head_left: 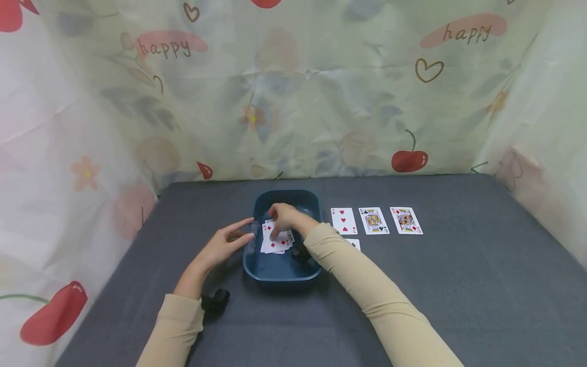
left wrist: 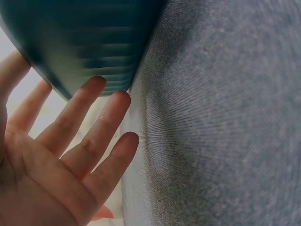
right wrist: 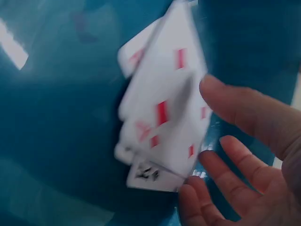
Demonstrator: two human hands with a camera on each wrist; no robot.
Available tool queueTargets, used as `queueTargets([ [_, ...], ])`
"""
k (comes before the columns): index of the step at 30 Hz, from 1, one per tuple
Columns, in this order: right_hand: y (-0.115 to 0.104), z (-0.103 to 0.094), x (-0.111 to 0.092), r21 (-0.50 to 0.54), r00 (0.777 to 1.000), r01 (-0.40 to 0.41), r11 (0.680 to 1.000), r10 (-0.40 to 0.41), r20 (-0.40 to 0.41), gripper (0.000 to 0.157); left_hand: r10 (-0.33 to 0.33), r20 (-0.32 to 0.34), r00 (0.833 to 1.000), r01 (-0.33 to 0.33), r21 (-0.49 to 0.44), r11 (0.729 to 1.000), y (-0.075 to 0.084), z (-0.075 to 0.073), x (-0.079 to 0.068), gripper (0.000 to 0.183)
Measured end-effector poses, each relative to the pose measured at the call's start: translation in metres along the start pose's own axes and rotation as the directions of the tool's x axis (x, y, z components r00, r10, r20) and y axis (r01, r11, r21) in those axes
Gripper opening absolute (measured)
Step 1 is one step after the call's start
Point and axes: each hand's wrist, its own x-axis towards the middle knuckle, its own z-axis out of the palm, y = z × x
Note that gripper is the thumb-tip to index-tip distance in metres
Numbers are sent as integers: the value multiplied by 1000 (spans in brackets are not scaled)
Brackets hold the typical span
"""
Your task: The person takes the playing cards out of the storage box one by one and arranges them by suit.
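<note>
A deep blue plastic bin (head_left: 282,278) stands on the table with a loose pile of playing cards (head_left: 277,245) inside. Topmost lies a diamonds card (right wrist: 169,89), partly over a card with black print (right wrist: 153,178). My right hand (head_left: 285,216) reaches into the bin above this pile. Its thumb is over the card's edge and its bent fingertips are near the lower corner; no card is visibly pinched. At the bin's left wall is my left hand (head_left: 223,246), fingers spread and fingertips at the rim. Its palm (left wrist: 37,188) holds nothing.
Right of the bin, face up in a row, lie a three of hearts (head_left: 343,220), a black-suit face card (head_left: 373,220) and a red-suit face card (head_left: 406,220). Another card (head_left: 354,243) is partly hidden by my right sleeve. A patterned curtain (head_left: 293,102) hangs behind the table.
</note>
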Motion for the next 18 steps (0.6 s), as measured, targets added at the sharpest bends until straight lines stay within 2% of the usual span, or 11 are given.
queueTargets([
  [8, -3, 3, -1, -133, 1000, -16, 991, 14, -13, 61, 16, -1, 1000, -16, 4, 1000, 0, -1, 0, 61],
  [18, -3, 2, -3, -134, 999, -32, 990, 28, -26, 59, 1, -4, 1000, -1, 4, 1000, 1, 1, -1, 61],
])
